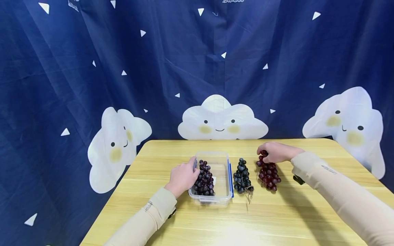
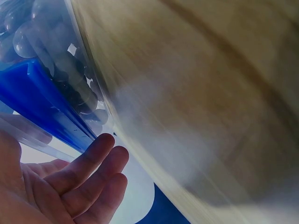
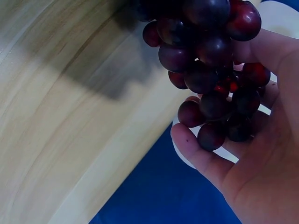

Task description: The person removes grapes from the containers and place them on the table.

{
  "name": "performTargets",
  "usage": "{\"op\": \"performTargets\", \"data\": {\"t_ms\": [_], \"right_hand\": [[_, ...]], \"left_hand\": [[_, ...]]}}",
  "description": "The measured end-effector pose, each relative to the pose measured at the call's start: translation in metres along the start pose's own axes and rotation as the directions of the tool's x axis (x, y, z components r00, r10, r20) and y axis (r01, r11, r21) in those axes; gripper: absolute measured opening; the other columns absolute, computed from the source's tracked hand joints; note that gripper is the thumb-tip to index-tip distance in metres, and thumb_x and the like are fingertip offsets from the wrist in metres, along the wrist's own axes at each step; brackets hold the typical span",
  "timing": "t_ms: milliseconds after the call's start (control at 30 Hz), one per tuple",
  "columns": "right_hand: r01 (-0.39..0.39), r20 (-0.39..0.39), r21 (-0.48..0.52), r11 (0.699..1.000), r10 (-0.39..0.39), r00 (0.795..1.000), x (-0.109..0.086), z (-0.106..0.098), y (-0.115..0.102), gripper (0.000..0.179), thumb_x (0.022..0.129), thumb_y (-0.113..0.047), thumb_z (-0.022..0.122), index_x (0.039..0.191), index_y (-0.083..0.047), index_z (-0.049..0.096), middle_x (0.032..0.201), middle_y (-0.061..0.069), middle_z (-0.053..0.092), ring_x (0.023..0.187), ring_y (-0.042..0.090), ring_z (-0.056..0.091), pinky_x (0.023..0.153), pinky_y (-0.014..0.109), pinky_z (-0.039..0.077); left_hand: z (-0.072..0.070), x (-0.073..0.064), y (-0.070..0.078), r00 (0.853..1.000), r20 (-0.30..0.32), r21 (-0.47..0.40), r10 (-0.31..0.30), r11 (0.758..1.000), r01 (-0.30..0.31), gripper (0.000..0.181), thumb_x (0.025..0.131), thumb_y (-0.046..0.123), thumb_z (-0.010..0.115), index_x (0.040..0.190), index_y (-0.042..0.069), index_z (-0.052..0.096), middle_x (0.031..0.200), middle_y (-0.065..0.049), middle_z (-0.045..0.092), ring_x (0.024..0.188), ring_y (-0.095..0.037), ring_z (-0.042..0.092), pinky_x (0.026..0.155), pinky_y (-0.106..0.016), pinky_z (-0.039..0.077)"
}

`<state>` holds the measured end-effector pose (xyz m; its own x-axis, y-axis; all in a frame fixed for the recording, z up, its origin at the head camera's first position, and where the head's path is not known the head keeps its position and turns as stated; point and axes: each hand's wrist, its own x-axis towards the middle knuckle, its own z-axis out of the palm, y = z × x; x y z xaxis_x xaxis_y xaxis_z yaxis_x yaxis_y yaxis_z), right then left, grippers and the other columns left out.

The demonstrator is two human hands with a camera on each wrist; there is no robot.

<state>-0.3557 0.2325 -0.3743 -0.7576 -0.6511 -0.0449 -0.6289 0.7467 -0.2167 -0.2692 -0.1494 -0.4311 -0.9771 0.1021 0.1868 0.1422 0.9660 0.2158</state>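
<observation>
Dark blue curtain (image 1: pixel 172 61) fills the background, scattered with white triangles (image 1: pixel 200 11) and printed with smiling white clouds (image 1: pixel 220 116). Before it stands a pale wood-grained table (image 1: pixel 227 222) with rounded far corners and a bright patch of glare at its near side. On the table, a clear container (image 1: pixel 212 199) lies lengthwise away from the person, a blue flap (image 1: pixel 231 181) along its right side.

Right of the container, well apart from it, is the red bunch (image 1: pixel 268 172) of grapes. Its long axis runs away from the person, leaning slightly left at the far end; whether it touches the wood cannot be told. The right hand (image 1: pixel 278 152) grips that far end, thumb and fingers around the grapes. Inside the container, along the left wall, the purple bunch (image 1: pixel 204 182) points its narrow end away. The left hand (image 1: pixel 181 176) holds the container's left rim between thumb and fingers. Between container and red bunch, the black bunch (image 1: pixel 242 176) tapers away too, thin stem strands (image 1: pixel 250 195) at its near end.
</observation>
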Motion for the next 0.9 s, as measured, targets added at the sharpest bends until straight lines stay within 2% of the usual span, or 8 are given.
{"op": "performTargets", "data": {"t_ms": [200, 400, 733, 900], "right_hand": [[0.013, -0.007, -0.014, 1.000, -0.013, 1.000, 0.0016, 0.0008, -0.0005, 0.031, 0.085, -0.009, 0.070, 0.115, -0.002, 0.071, 0.109, 0.010, 0.072, 0.099, 0.025, 0.067, 0.090, 0.047, 0.053], [0.016, -0.008, -0.027, 1.000, -0.016, 1.000, 0.0030, 0.0025, 0.0002, 0.034, 0.088, -0.012, 0.070, 0.120, 0.000, 0.069, 0.117, 0.015, 0.071, 0.110, 0.036, 0.066, 0.097, 0.051, 0.050], [0.002, 0.017, -0.017, 1.000, -0.002, 1.000, 0.0057, 0.0051, 0.0011, 0.040, 0.092, -0.015, 0.070, 0.128, 0.000, 0.065, 0.127, 0.019, 0.067, 0.121, 0.041, 0.061, 0.102, 0.054, 0.047], [0.019, 0.000, -0.019, 1.000, -0.019, 1.000, 0.0034, 0.0077, 0.0024, 0.041, 0.092, -0.014, 0.069, 0.130, 0.001, 0.064, 0.130, 0.021, 0.065, 0.124, 0.043, 0.058, 0.104, 0.055, 0.045]], "left_hand": [[0.0007, 0.0003, -0.0003, 1.000, 0.001, -0.007, 0.001, 1.000, -0.001, 0.057, 0.098, 0.034, 0.052, 0.152, 0.021, 0.043, 0.075, -0.006, 0.063, 0.052, -0.021, 0.050, 0.047, -0.036, 0.038], [0.0018, 0.0005, -0.0012, 1.000, -0.003, 0.000, 0.003, 1.000, -0.003, 0.056, 0.097, 0.035, 0.053, 0.151, 0.021, 0.045, 0.080, -0.008, 0.066, 0.054, -0.020, 0.051, 0.048, -0.036, 0.039], [0.0017, -0.0004, -0.0012, 1.000, -0.015, -0.006, 0.009, 1.000, -0.009, 0.055, 0.097, 0.033, 0.052, 0.150, 0.020, 0.046, 0.078, -0.008, 0.066, 0.054, -0.020, 0.051, 0.047, -0.036, 0.038], [0.0017, -0.0002, -0.0013, 1.000, -0.012, -0.005, 0.007, 1.000, -0.007, 0.055, 0.097, 0.034, 0.052, 0.150, 0.021, 0.045, 0.076, -0.007, 0.064, 0.054, -0.021, 0.051, 0.047, -0.037, 0.039]]}}
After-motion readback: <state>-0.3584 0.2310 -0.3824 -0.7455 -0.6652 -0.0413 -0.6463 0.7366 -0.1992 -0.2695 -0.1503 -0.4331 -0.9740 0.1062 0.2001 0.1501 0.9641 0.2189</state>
